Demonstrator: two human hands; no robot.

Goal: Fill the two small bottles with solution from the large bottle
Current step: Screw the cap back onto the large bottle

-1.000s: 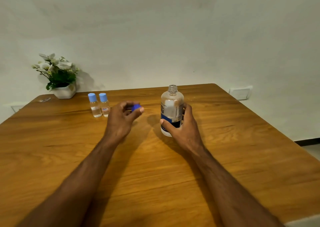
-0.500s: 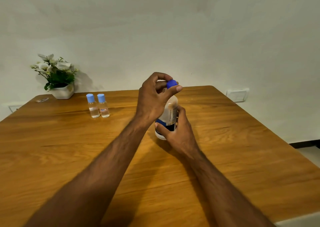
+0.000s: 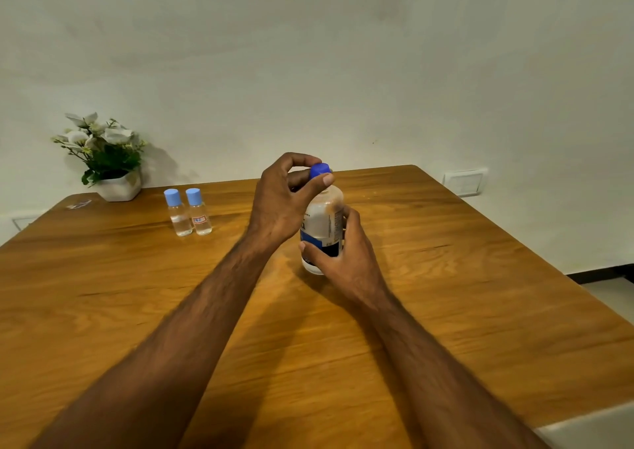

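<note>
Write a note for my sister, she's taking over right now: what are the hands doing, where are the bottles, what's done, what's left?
Left hand: pinches the dark blue cap on top of the large bottle.
Right hand: grips the large bottle, upright on the wooden table.
Two small bottles: side by side near the flower pot, light blue caps on, clear liquid low inside.
Done: cannot tell whether pouring has happened.
Left, my guess: check the small bottles' levels; top up if short.
</note>
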